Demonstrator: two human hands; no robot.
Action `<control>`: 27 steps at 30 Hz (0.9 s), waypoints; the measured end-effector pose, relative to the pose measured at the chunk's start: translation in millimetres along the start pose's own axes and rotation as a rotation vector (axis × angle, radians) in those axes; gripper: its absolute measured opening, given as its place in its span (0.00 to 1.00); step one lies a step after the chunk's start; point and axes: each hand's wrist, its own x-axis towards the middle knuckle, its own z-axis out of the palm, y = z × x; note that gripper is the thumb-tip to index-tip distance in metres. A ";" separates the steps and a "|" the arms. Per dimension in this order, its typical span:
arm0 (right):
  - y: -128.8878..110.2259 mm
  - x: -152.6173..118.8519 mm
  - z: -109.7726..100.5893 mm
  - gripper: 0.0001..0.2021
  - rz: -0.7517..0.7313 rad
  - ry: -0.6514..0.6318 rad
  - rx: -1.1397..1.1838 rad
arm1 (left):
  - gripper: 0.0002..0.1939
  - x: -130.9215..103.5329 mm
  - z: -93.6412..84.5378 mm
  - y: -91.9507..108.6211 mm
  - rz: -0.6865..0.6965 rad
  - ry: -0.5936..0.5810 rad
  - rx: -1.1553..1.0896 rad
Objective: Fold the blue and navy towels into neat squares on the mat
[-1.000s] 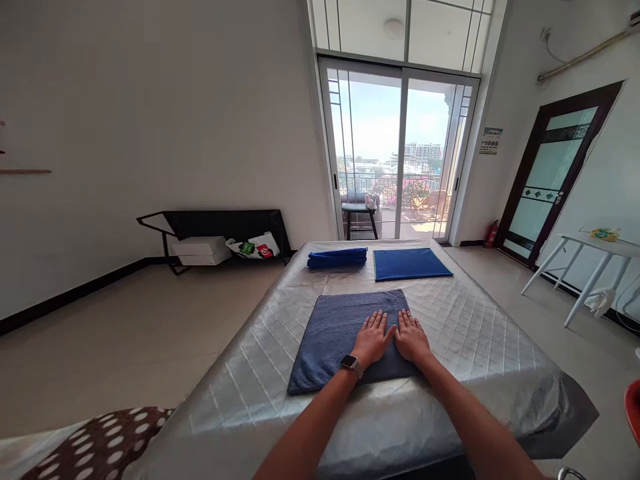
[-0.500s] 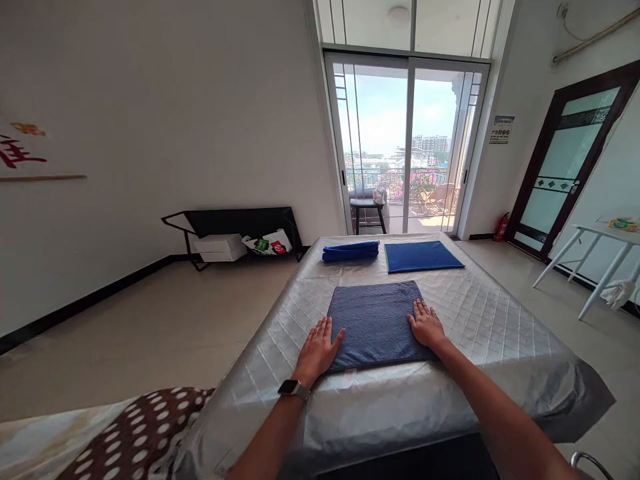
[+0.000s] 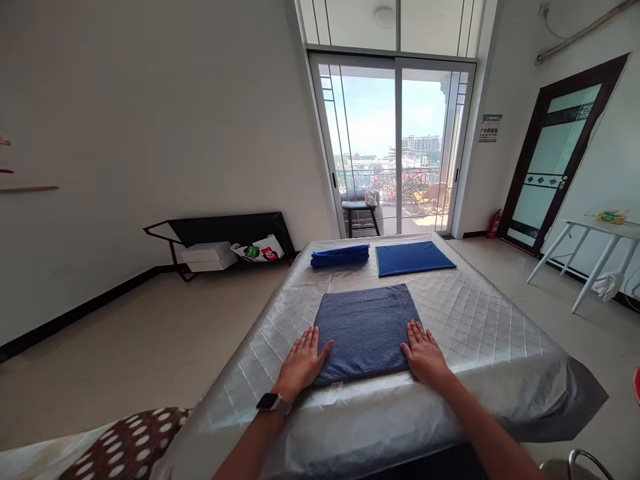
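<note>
A grey-blue towel (image 3: 367, 330) lies flat and square on a table with a silver quilted cover (image 3: 480, 320). My left hand (image 3: 303, 360) rests palm down on its left edge, fingers stretched out and thumb on the cloth; a watch (image 3: 273, 403) is on that wrist. Opposite, my right hand (image 3: 424, 353) lies flat at the towel's right edge, fingers extended. Neither hand grips anything. Farther back are a rolled or folded bright blue cloth (image 3: 340, 256) and, to its right, a flat blue cloth (image 3: 415, 259).
A black metal-framed rack (image 3: 225, 230) with white boxes (image 3: 207, 256) stands by the left wall. Brown polka-dot fabric (image 3: 133, 440) lies at lower left. On the right is a white table (image 3: 600, 228); a fire extinguisher (image 3: 493, 224) stands near the dark-framed door (image 3: 560, 160).
Both hands have slid slightly toward me along the towel's side edges, staying flat. The camera view has shifted a little to the right.
</note>
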 end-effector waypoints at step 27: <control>-1.1 1.1 7.2 0.31 0.000 0.013 0.090 | 0.38 -27.2 10.1 26.6 0.115 -0.056 0.061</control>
